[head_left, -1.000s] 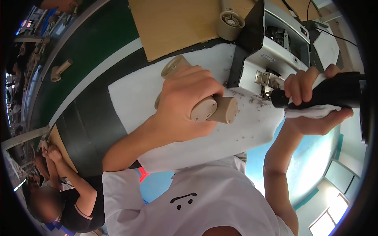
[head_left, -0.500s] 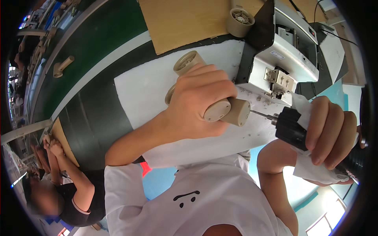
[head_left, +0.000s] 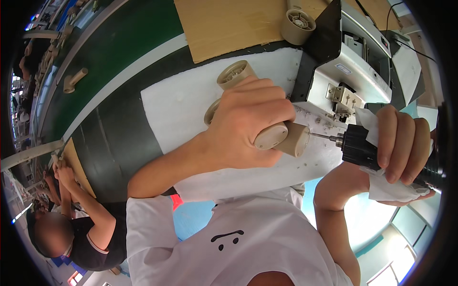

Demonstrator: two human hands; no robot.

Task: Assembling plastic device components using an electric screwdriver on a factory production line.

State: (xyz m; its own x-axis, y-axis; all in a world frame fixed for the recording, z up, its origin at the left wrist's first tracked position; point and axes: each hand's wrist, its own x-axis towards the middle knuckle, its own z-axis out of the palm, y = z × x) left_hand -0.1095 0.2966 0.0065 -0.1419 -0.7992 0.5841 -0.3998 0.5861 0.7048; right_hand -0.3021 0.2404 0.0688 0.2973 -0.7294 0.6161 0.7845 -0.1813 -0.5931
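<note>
Two beige hair dryer bodies are gripped side by side in my left hand (head_left: pixel 250 121), fingers wrapped round their handles. Their round barrels, one a hair dryer barrel (head_left: pixel 235 75) with a vent grille, stick out beyond my knuckles. The nearer handle end (head_left: pixel 271 137) and the farther handle end (head_left: pixel 298 141) point right. My right hand (head_left: pixel 403 143) is closed round a black electric screwdriver (head_left: pixel 358 147) with white wrapping on its body. Its thin bit reaches left to the farther handle's end face and appears to touch it. Whether a screw sits there is too small to tell.
A silver screw feeder (head_left: pixel 350 71) with a black side plate stands at the right. Small screws lie scattered on the white sheet (head_left: pixel 179 105). Another beige dryer part (head_left: pixel 298 25) rests by cardboard (head_left: pixel 229 28). One more dryer (head_left: pixel 75 80) lies on the green belt. A co-worker (head_left: pixel 90 229) sits at left.
The view has shifted slightly. My right hand and the screwdriver have risen a little, so the bit lies flatter against the handle end. My left hand keeps its grip.
</note>
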